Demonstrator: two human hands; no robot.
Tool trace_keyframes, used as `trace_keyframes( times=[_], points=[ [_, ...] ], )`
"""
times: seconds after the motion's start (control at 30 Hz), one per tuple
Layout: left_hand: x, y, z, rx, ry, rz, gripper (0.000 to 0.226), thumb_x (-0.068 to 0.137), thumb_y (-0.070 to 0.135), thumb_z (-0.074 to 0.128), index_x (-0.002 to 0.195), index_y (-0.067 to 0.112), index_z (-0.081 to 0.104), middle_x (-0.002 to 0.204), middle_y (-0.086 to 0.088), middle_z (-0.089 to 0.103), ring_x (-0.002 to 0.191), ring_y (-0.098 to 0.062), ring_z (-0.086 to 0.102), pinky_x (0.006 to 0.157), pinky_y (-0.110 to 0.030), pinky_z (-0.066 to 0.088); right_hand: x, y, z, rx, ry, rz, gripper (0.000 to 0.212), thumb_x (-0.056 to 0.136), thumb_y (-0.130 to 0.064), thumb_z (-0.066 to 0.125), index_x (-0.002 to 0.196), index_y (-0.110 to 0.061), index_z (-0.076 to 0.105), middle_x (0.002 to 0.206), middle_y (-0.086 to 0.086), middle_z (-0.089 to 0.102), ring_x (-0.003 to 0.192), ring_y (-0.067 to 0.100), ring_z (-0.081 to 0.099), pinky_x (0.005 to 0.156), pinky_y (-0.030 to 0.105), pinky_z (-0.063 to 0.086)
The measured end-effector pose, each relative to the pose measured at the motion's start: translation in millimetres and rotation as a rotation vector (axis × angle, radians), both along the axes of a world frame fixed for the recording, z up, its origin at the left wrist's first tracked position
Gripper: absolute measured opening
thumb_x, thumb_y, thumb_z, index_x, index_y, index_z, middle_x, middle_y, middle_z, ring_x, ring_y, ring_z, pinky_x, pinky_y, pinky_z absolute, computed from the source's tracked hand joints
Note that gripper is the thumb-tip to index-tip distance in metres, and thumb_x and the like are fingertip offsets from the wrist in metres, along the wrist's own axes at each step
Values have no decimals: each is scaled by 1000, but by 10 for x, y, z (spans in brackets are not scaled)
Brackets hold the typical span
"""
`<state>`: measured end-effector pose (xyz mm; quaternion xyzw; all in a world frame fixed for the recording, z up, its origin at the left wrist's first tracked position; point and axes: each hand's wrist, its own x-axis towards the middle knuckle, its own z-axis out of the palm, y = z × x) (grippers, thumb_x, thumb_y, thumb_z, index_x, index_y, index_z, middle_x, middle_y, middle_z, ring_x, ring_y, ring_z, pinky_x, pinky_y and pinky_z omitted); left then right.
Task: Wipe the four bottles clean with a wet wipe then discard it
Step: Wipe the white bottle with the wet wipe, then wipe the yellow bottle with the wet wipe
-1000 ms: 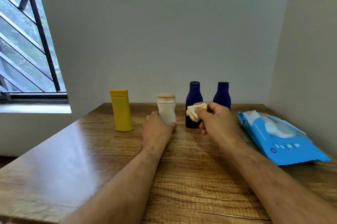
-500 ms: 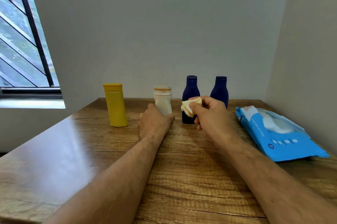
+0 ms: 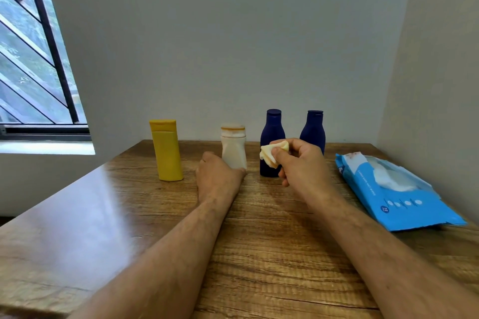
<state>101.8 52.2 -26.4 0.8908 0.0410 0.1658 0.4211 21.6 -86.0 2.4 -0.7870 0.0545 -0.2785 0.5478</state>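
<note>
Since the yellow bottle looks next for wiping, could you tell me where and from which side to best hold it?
Probably around the flat-sided body of the yellow bottle, below its cap, coming from the left front. It stands upright at the row's left end, apart from the cream bottle, so nothing blocks that side.

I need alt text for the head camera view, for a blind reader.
The right hand pinches a crumpled cream wet wipe while the left hand grips a cream plastic bottle, standing on a wooden table between a yellow bottle and two dark blue bottles.

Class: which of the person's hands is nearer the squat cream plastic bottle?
Left. The left hand grips the squat cream plastic bottle at its base; the right hand, pinching a crumpled wipe, is off to its right.
</note>
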Motion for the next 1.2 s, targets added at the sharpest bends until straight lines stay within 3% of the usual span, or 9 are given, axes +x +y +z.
trace_keyframes(
  times=[0.13,0.3,0.5,0.63,0.73,0.87,0.97,1.1,1.2],
  points=[
    [-94,65,3,4,0,34,73,77,33,83,131,3,43,131,-15,57,122,-30,56,98,-38,51,-23,-36,2,3,5,-3,26,96,-25,61,121,-22,63,104,1,68,90,13,61,79,31,55],
    [-287,167,12,-161,32,0,63,82,28,80,131,7,48,126,-8,61,117,-24,58,80,-26,41,-75,-40,-3,-21,23,7,28,96,-26,60,124,-21,62,105,3,67,91,14,60,82,35,55],
    [-499,389,12,-300,12,-27,57,80,23,78,129,13,50,115,-3,61,98,-16,53,80,-24,38,-183,77,51,-89,7,92,20,96,-25,61,115,-27,67,96,-9,66,82,6,60,64,20,46],
    [-574,595,17,-344,-73,-4,49,81,25,79,120,18,50,101,3,62,97,-15,60,75,-25,43,-241,242,40,-194,18,159,17,95,-25,63,110,-29,69,102,-11,66,93,7,61,75,23,50],
    [-576,792,94,-370,-189,37,44,84,25,78,117,22,48,100,7,60,96,-14,60,66,-18,37,-250,337,8,-248,67,192,18,94,-25,63,111,-28,69,104,-12,65,96,6,61,84,28,53],
    [-530,989,153,-338,-368,34,56,83,25,82,128,19,50,114,4,60,99,-11,60,72,-9,41,-213,382,22,-294,76,199,18,93,-24,64,110,-30,68,103,-15,64,96,5,60,84,25,52],
    [-474,1037,195,-280,-462,67,76,78,28,86,138,16,41,130,-1,51,118,-13,49,90,-19,39,-111,451,137,-293,22,211,16,93,-23,65,107,-29,70,97,-14,66,87,6,62,76,22,52],
    [-279,1025,295,-242,-442,102,100,74,33,88,150,11,28,147,-10,41,133,-22,40,98,-23,31,79,624,228,-348,-21,246,13,93,-20,65,103,-26,72,95,-16,67,85,0,62,63,7,43],
    [-107,997,288,-271,-360,119,110,70,40,89,153,12,23,151,-12,39,137,-29,40,109,-37,37,207,762,186,-374,-45,258,13,93,-21,64,103,-24,73,94,-15,67,85,1,63,68,12,46]
  ],
)
